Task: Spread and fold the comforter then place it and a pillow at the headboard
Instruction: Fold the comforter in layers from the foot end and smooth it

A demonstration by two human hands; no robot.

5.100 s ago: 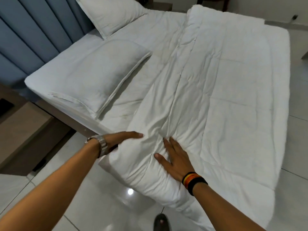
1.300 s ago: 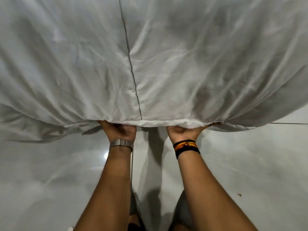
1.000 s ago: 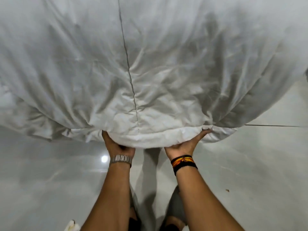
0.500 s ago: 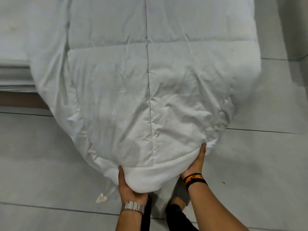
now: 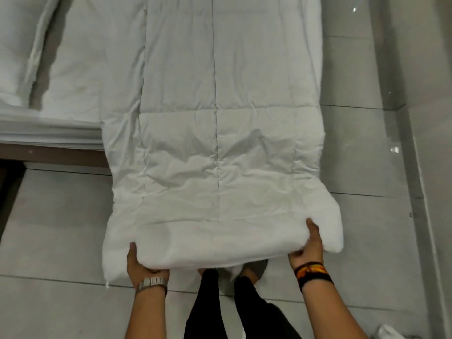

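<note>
a: what do we have underfoot?

b: pale grey glossy floor tiles (image 5: 367, 148) with dark grout lines and small glints of light. the bed (image 5: 80, 77) runs across the upper left, its white sheet edge stacked above a brown base (image 5: 49, 155). a pillow (image 5: 17, 52) lies at the far left of the bed.

a: any writing we can read?

b: none that we can make out. there is a metal watch (image 5: 152, 283) on our left wrist and a black, orange and yellow band (image 5: 311, 270) on the right one.

a: and the comforter?

b: the comforter (image 5: 220, 133), folded into a long strip, lies along the bed and hangs off its end toward us. our left hand (image 5: 141, 263) and right hand (image 5: 307, 248) each clamp its near folded edge, thumbs on top, fingers curled under, holding it above the floor in front of our dark trousers (image 5: 232, 309).

a: what differs from half a second ago?

b: then the end bunched into a rounded bulge with our hands close together. now the hands are well apart and the edge is pulled out straight and flat.
</note>
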